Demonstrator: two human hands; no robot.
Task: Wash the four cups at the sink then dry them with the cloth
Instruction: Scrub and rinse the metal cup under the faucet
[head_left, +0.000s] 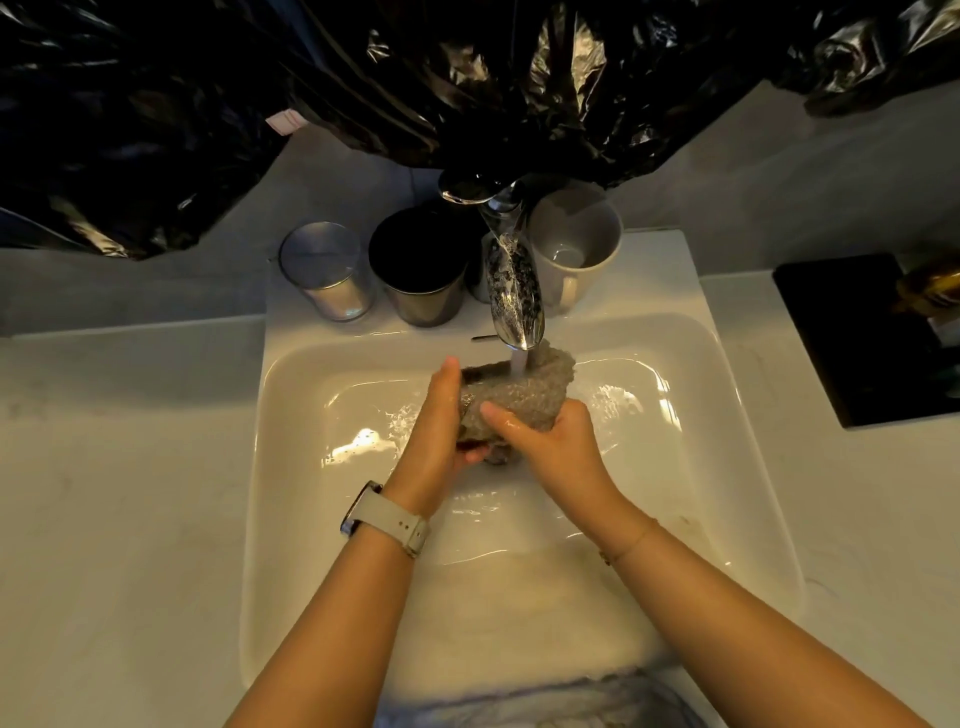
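head view, looking down on white sink (291, 467) set in pale counter (114, 493). no readable writing or brand marks anywhere in frame. three cups counted on back ledge of sink: clear glass cup (327, 270) at left, upright, nothing seen inside; dark metal cup (418, 265) just beside it, upright, inside too dark to tell contents; white mug (574, 244) right of tap (511, 280), tilted toward camera, interior looks bare. fourth cup not made out. tap running, stream landing on grey cloth (524, 395) held over basin, cloth soaked. left hand (439, 421) wrapped round left end of cloth, fingers curled under it. right hand (550, 441) gripping right side, thumb across top. shallow water sheeting over basin floor. one watch (387, 519) with pale strap on left wrist; thin bracelet (626, 545) on right wrist. black plastic sheeting (467, 78) hanging behind sink. dark tray (862, 338) on counter at right, contents unclear.
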